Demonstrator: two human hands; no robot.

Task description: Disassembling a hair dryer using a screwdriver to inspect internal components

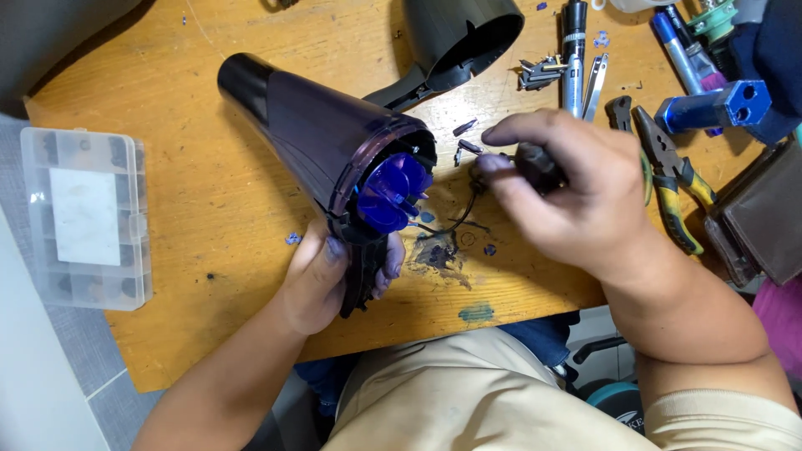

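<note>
We hold the dark purple plastic hair-dryer housing (pixel 322 138) in our left hand (pixel 322 280), fingers wrapped round its lower black handle part, thumb up against the rim; the housing lies tilted on the worn wooden tabletop (pixel 209 209), its long axis running from the narrow black nozzle at the upper left down to the wide open end at the lower right; inside that opening sits a blue plastic fan impeller (pixel 393 192), facing our right hand (pixel 576 192).

Our right hand hovers just beside the opening, to its right; thumb and forefinger are pinched on a small dark part (pixel 536 165), and we cannot tell what kind of part it is; thin black wires (pixel 459 219) trail from near it toward the housing mouth. So the open end points at the right hand, which is the nearer one to the impeller; the left only steadies.

Behind lies a second black housing shell (pixel 459 38); to the right, yellow-handled pliers (pixel 672 188) and a silvery pen-shaped tool (pixel 573 58); at the far left, a clear plastic compartment box (pixel 88 217).
</note>
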